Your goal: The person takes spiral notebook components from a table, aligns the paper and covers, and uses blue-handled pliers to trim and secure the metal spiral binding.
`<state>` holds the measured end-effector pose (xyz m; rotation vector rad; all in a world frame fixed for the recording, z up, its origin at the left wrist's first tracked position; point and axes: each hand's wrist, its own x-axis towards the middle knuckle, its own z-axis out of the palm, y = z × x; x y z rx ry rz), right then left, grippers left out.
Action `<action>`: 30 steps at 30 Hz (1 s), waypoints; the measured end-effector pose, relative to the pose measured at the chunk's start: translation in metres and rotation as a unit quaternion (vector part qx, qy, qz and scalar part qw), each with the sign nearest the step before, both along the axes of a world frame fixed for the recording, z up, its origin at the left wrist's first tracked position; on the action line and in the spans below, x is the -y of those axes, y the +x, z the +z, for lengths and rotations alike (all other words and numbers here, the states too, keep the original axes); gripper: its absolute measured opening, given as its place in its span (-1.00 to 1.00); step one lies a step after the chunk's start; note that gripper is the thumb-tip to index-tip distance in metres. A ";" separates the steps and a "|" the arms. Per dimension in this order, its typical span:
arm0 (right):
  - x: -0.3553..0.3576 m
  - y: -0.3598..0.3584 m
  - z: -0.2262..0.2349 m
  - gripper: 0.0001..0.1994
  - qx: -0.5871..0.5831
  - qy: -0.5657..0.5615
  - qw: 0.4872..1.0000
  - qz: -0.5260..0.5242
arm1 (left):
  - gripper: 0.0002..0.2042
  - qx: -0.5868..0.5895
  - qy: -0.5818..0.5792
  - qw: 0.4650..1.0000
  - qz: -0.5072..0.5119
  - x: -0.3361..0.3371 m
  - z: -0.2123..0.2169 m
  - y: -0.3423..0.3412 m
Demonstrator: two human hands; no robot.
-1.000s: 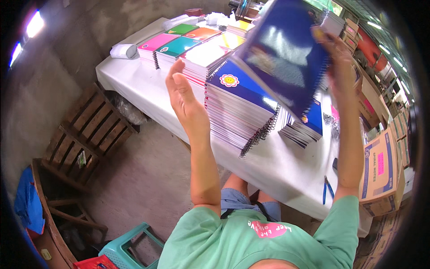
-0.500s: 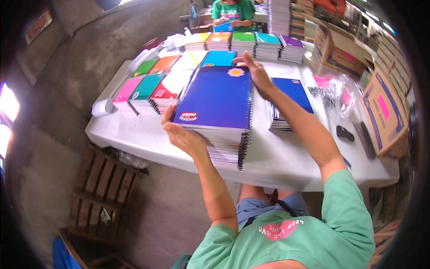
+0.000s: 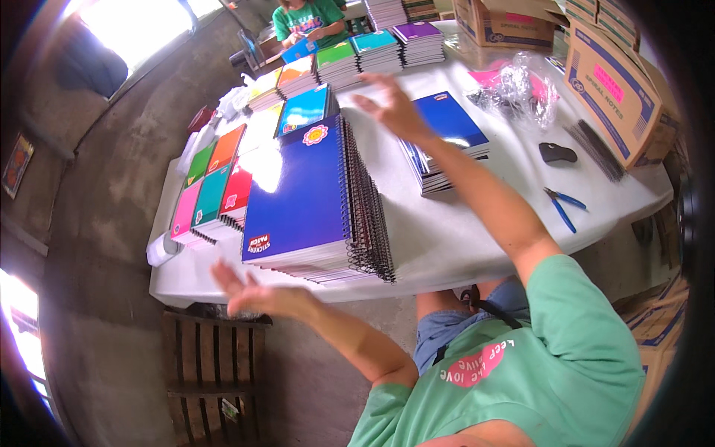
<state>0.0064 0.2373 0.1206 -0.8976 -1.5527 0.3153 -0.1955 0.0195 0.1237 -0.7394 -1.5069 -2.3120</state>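
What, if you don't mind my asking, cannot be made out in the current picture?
Head view, tall stack of blue spiral notebooks: lower covers, hidden by the top one.
Head view, green-shirted co-worker: head, cut off by the top edge.
Head view, open brown cardboard box: contents, hidden by its walls.

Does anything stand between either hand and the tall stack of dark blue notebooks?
Nothing visible does. The left hand is open near the left front corner of the tall stack; the right hand is open by the far end of its spiral side.
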 end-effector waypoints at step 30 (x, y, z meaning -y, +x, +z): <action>0.117 0.405 -0.106 -0.70 0.218 -0.192 0.893 -0.345 | -0.82 -0.429 -0.363 0.692 -0.454 -0.054 -0.010 0.195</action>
